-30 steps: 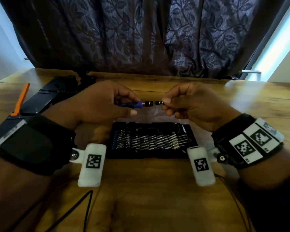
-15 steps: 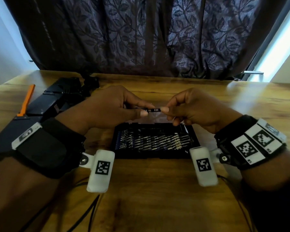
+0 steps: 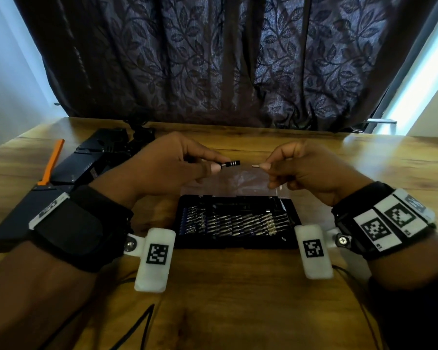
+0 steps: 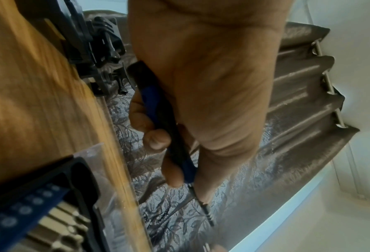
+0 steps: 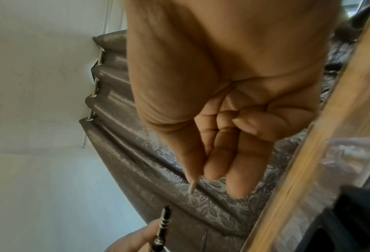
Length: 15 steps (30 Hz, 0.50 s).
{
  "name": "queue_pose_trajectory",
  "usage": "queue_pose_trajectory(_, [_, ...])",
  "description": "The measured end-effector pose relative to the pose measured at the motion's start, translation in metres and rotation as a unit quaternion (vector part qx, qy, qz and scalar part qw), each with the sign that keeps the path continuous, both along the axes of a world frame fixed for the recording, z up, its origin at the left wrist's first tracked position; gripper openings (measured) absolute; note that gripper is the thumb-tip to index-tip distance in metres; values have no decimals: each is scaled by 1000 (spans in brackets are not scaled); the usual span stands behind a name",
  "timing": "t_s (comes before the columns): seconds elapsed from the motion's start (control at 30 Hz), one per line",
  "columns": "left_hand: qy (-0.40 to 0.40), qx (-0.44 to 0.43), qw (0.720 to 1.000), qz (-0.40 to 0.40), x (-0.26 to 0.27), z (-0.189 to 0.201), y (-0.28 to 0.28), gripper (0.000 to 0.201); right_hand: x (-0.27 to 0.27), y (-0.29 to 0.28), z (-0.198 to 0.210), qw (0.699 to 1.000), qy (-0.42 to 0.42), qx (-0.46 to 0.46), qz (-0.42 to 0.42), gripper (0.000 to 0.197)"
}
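above the bit case (image 3: 235,245), left hand (image 3: 167,165) grips screwdriver (image 3: 229,164); right hand (image 3: 304,168) pinches bit (image 3: 256,166).

One table (image 3: 238,311) bore one open bit case (image 3: 238,245), its bits (image 3: 238,221) too many and too small to count, and one orange-handled tool (image 3: 53,160). Two hands, left hand (image 3: 170,168) and right hand (image 3: 311,170), showed one screwdriver (image 3: 230,164) and one loose bit (image 3: 256,165).
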<state>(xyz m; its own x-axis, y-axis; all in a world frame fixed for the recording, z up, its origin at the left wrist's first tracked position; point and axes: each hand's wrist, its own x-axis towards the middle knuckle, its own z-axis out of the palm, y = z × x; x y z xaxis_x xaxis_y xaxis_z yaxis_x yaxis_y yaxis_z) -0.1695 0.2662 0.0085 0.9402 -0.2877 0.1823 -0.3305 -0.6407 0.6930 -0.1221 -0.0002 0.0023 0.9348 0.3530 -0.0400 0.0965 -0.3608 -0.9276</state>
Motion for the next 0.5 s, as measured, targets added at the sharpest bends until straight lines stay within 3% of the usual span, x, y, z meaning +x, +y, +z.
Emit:
queue_pose_trajectory(0.13, [-9, -32, 999, -4, -2, 2, -7, 29, -3, 2, 4, 996, 49, 74, 9, 11])
queue_pose_trajectory(0.3, [0, -79, 997, -3, -4, 3, -13, 21, -4, 7, 5, 985, 76, 152, 39, 27])
queue_pose_trajectory(0.5, [23, -193, 981, 11, -4, 2, -16, 13, -1, 13, -2, 984, 50, 141, 94, 17])
